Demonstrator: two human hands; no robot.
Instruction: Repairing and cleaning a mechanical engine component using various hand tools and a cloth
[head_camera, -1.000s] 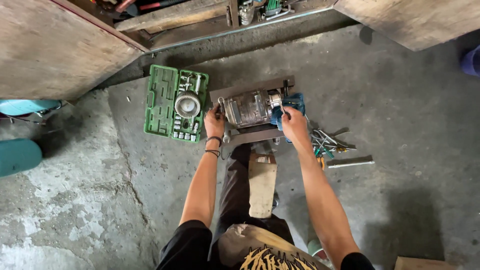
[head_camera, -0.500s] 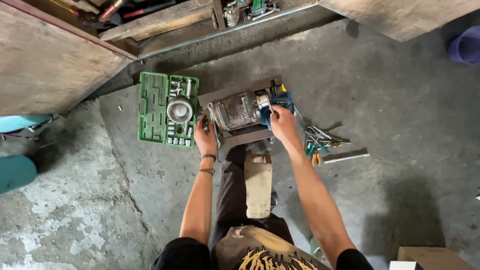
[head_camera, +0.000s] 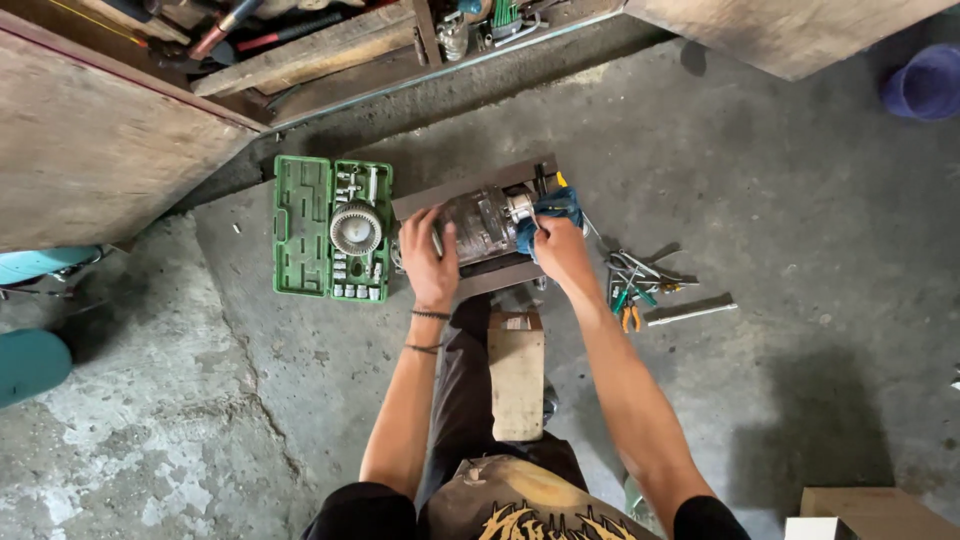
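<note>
A grey metal machine part (head_camera: 485, 222) lies on a dark board (head_camera: 450, 190) on the concrete floor in front of me. My left hand (head_camera: 430, 262) rests flat on the part's left end, fingers spread over it. My right hand (head_camera: 560, 245) presses a blue rag (head_camera: 548, 210) against the part's right end, where a pale round shaft end shows. A wooden block (head_camera: 516, 372) sits between my knees, just below the board.
An open green socket set case (head_camera: 332, 227) with a round toothed metal piece (head_camera: 355, 228) lies left of the board. Pliers and loose hand tools (head_camera: 640, 285) lie to the right. Wooden boards (head_camera: 100, 150) and a shelf of tools (head_camera: 330, 30) line the far side.
My view has drifted a little, so everything sits slightly lower-left in the frame. Both hands stay on the machine part, the right one still working the blue rag at its right end.
</note>
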